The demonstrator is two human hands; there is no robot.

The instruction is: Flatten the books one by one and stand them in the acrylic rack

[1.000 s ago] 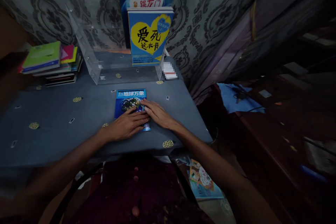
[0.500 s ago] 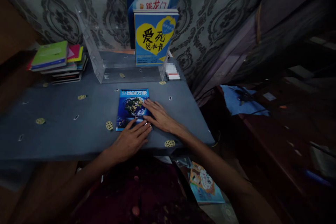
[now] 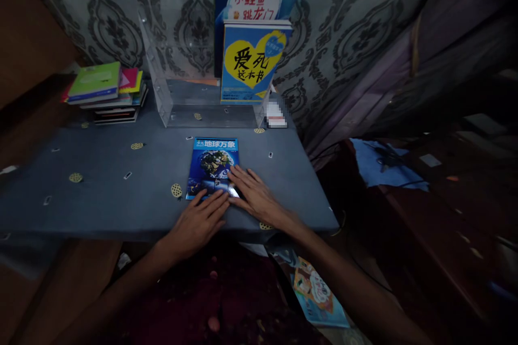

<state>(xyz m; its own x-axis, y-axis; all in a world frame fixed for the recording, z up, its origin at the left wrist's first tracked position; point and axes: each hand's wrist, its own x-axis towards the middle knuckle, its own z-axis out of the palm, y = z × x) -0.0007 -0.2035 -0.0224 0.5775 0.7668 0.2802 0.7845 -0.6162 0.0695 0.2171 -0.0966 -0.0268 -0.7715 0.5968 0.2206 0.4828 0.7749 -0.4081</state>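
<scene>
Book (image 3: 213,168) lies flat, cover up, mid-tabletop (image 3: 101,194), at 12 o'clock from you. Your left hand (image 3: 198,223) is flat and empty, fingertips on the book's near edge. Your right hand (image 3: 257,199) is splayed flat over its 5 o'clock corner, gripping nothing. It looks thin, light, glossy and bendy: probably slides, so pinch an edge or the spine. Clear stand (image 3: 162,91) beyond at 12; book stack (image 3: 105,91) at 10.
</scene>
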